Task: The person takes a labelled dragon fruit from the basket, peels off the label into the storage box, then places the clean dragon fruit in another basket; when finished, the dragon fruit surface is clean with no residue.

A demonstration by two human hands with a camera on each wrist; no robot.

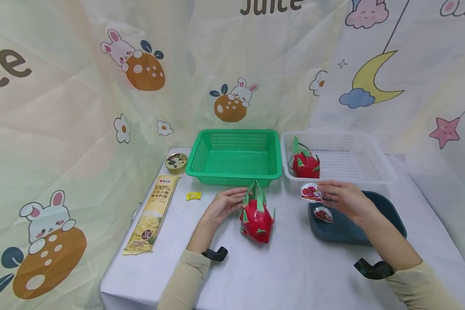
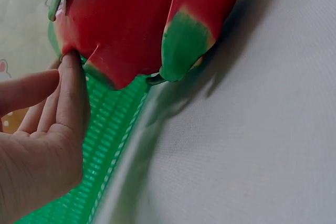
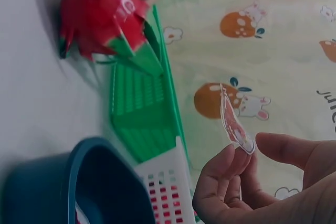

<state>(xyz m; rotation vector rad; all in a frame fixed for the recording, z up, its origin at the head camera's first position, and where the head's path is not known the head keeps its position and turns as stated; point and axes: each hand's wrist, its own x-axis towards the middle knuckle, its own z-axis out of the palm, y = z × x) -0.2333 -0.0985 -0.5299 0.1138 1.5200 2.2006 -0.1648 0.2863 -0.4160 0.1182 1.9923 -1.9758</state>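
Note:
A red dragon fruit (image 1: 257, 219) with green leafy tips stands on the white tablecloth, in front of the green basket. My left hand (image 1: 225, 205) is at its left side, fairly straight fingers touching it; the left wrist view shows the fingertips against the red skin (image 2: 126, 19). Between thumb and fingers, my right hand (image 1: 346, 199) pinches a round sticker (image 1: 311, 192) printed with red fruit, held above the dark blue bin (image 1: 356, 224). From the right wrist, the sticker (image 3: 233, 121) appears nearly edge-on. A second, similar sticker (image 1: 323, 214) lies at the bin's left side.
Behind are a green basket (image 1: 234, 176) and a white basket (image 1: 372, 157), the latter holding another dragon fruit (image 1: 306, 165). To the left lie a pasta packet (image 1: 151, 215), a round tin (image 1: 176, 163) and a small yellow packet (image 1: 193, 196). Printed cloth hangs around the table.

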